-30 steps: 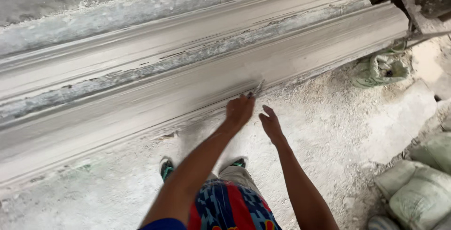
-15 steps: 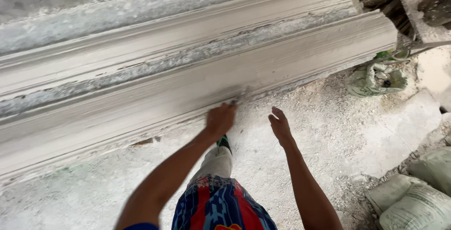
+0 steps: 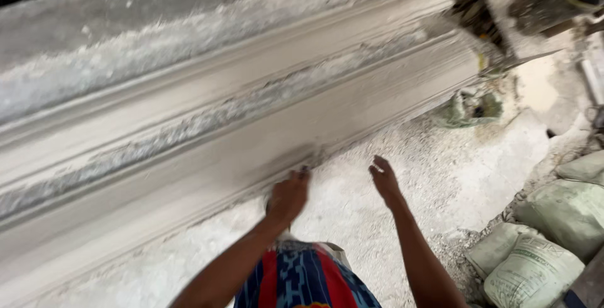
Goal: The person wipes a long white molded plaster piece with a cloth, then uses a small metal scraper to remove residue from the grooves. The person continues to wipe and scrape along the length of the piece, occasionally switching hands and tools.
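I've got my left hand [image 3: 288,196] down at the lower edge of the long grey plaster moulding [image 3: 207,157], fingers curled and blurred, fingertips touching it; whether it holds anything I cannot tell. My right hand [image 3: 384,181] hangs open just beside, empty, above the dusty white floor [image 3: 453,176]. Pale green sacks [image 3: 553,239] lie off to the right.
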### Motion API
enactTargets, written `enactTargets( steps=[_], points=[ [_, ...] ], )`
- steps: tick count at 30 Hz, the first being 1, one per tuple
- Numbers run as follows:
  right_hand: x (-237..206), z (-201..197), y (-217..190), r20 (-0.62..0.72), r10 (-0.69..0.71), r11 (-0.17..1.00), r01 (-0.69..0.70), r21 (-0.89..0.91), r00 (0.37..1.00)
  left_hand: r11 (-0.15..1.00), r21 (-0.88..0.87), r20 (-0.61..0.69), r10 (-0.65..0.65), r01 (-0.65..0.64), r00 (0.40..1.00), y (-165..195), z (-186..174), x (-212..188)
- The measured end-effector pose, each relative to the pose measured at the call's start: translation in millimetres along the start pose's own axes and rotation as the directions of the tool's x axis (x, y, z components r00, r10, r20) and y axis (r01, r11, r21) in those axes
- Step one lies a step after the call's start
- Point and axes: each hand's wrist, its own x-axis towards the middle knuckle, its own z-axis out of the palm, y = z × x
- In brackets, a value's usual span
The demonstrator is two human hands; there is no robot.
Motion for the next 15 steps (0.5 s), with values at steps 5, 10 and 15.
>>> enactTargets(
  steps=[5, 10, 15],
  points=[
    [29.7, 3.2, -18.1, 0.026, -0.069, 0.998, 0.069, 0.011, 0.997, 0.532, -0.720, 0.397, -0.210, 0.445, 0.893, 97.6, -7.2, 109.0],
    [50.1, -28.8, -23.1, 0.075, 0.095, 0.989, -0.103, 0.111, 0.993, 0.985, -0.156, -0.159, 0.046, -0.071, 0.986, 64.5, -4.8, 78.8],
    [75.9, -87.5, 1.6, 0.142, 0.084, 0.976, -0.110, 0.189, 0.986, 0.983, -0.174, 0.132, -0.037, 0.060, 0.991, 36.2, -11.2, 48.8]
  ],
)
